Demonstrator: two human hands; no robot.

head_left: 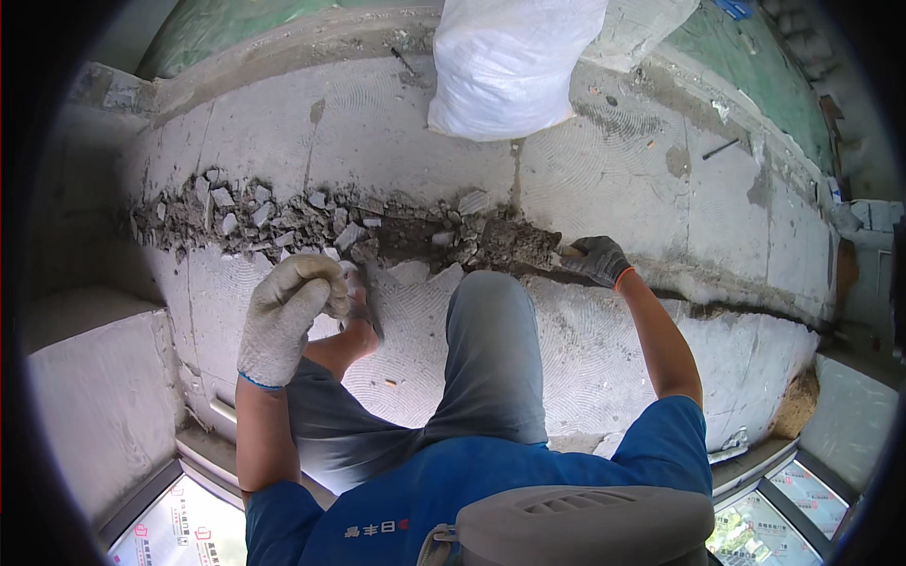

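Note:
My left hand (294, 307), in a pale grey work glove with a blue cuff edge, is raised in front of my left knee. Its fingers are curled closed, and whatever they may hold is hidden. My right hand (600, 261) wears a dark grey glove with an orange cuff. It is closed around a short light-coloured handle (570, 252) at the right end of a rubble-filled trench. Against that handle's far end lies a clump of dark, crumbly mortar (519, 247); a tool head there cannot be made out. Broken pieces of concrete (260, 213) fill the trench to the left.
A full white woven sack (510, 66) stands beyond the trench. My bare foot (359, 325) is at the trench's near edge. The narrow groove (746, 309) runs on to the right. Low walls (104, 406) and windows (179, 519) flank me. Green sheeting (231, 38) lies farther back.

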